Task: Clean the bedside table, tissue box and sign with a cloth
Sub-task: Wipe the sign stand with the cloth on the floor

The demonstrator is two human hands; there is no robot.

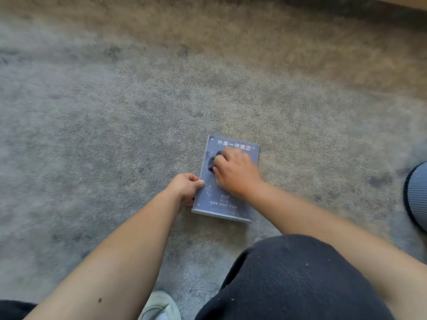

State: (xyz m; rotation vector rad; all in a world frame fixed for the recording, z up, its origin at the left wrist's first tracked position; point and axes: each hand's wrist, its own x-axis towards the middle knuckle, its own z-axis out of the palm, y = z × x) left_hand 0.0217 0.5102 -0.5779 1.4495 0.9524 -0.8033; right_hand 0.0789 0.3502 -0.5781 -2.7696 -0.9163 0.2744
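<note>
The sign (227, 181) lies flat on the carpet (115, 135); the left hand (187, 188) has its grip closed on the sign's left edge to steady it, while the right hand (235, 172), closed around a dark cloth (213, 161), rubs the face

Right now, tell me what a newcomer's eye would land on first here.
A dark blue sign lying flat on the carpet at the centre. The right hand presses a dark cloth on its upper half, while the left hand grips its left edge. A dark-trousered knee fills the lower right.
</note>
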